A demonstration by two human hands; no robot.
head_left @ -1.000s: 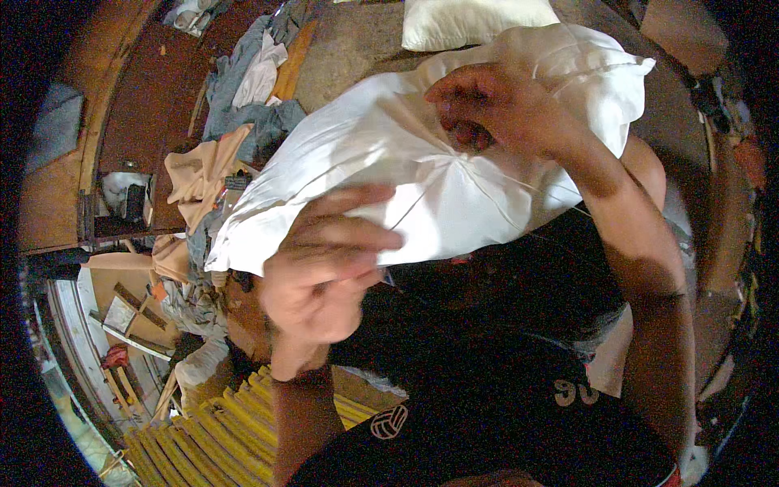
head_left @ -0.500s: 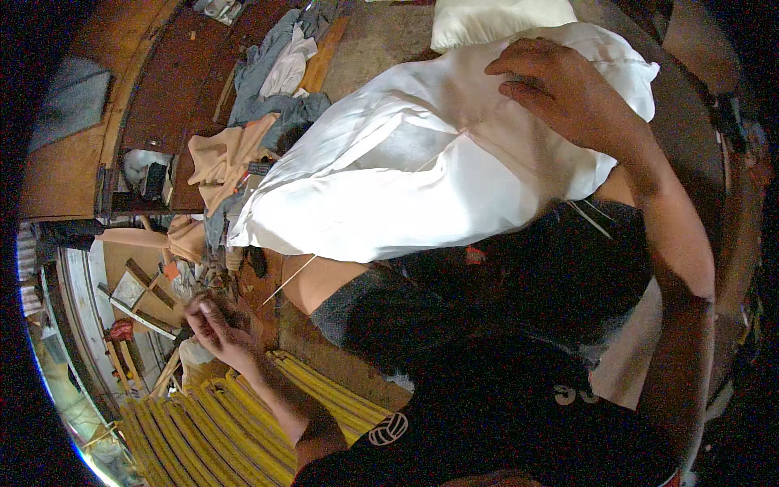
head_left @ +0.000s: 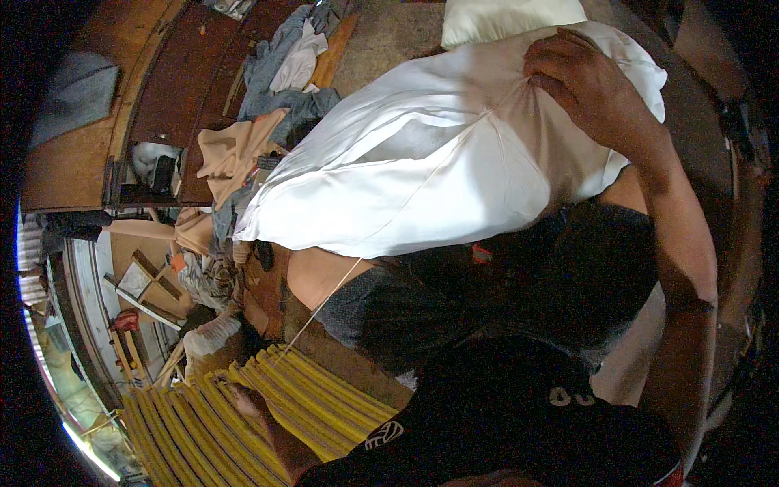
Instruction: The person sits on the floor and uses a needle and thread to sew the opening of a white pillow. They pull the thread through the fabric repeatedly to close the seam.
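White and creased, the pillow [head_left: 479, 178] lies slantwise across your thighs [head_left: 381, 312]. Your right grip [head_left: 572, 81] rests on its upper part, fingertips [head_left: 537, 61] closed on a pinch of cloth where folds converge. From a nearby gather, a pale thread [head_left: 339, 286] runs nearly straight toward your left grip [head_left: 251, 402] (dim and blurred; whether it is narrow or holding the thread, you cannot tell), set over the yellow ribbed mat [head_left: 324, 398]. Beyond the pillow lies a cream cushion [head_left: 507, 20].

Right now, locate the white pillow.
In the head view's upper centre, the white pillow lies over the thighs, beneath the right hand, nearer than the cream pillow.
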